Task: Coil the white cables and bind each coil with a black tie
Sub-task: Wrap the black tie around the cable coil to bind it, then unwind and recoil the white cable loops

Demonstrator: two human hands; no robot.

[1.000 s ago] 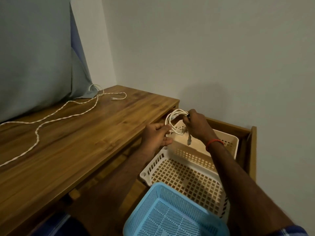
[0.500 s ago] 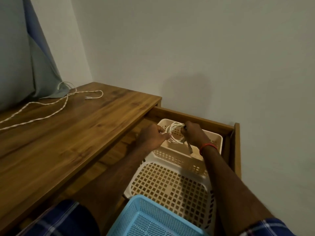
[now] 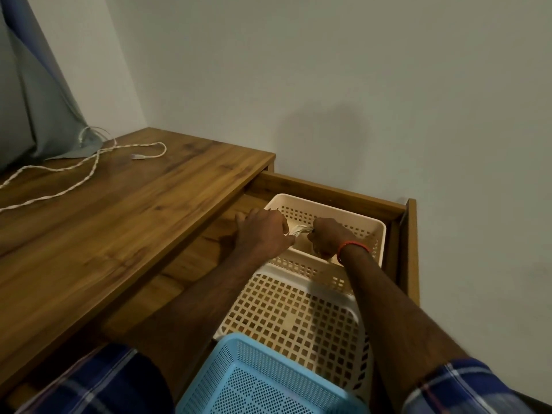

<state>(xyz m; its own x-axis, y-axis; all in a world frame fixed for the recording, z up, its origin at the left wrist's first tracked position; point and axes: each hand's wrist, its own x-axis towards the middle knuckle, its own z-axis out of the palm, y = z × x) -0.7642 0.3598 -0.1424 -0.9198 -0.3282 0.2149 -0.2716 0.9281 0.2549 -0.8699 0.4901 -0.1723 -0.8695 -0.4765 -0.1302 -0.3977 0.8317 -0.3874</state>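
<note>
Surface (image 3: 119,234): wooden top filling the left side. It carries the loose cable, which by the task is work waiting its turn.
Curtain (image 3: 38,100): grey-blue, hanging at far left, with its hem resting on the surface's far corner.
Drawer (image 3: 411,249): pulled open on the right, below the surface's edge. It holds three baskets in a near-to-far row, so finished work can probably go straight in.
White basket (image 3: 298,318): wide mesh, in the middle of the drawer.
Blue basket (image 3: 254,383): fine mesh, the nearest one. Its far edge overlaps the white basket.
Cream basket (image 3: 328,209): the farthest one, close to the drawer's far wall. Both hands reach into it, so it is likely the drop point for bound coils.
Loose cable (image 3: 89,174): white and twisted, sprawled at the far left of the surface. One plug end lies free near the curtain. It is not yet coiled and is well apart from the hands.
Left hand (image 3: 263,234): back of the hand up, at the cream basket's left rim. The fingers curl down round the coil's left side, probably to stop the loops springing apart. The fingertips are hidden.
Right hand (image 3: 328,239): just right of the left hand. The fingers are pressed together, pinching the coil's right side, where a binding would sit.
Coiled cable (image 3: 298,231): white. Only a short bunch of strands shows between the two hands, low inside the cream basket.
Red band (image 3: 352,248): a thread on the right wrist.
Black tie: a dark fleck at the right fingertips may be it, but it is too small to confirm. Cannot tell whether the binding is closed.
</note>
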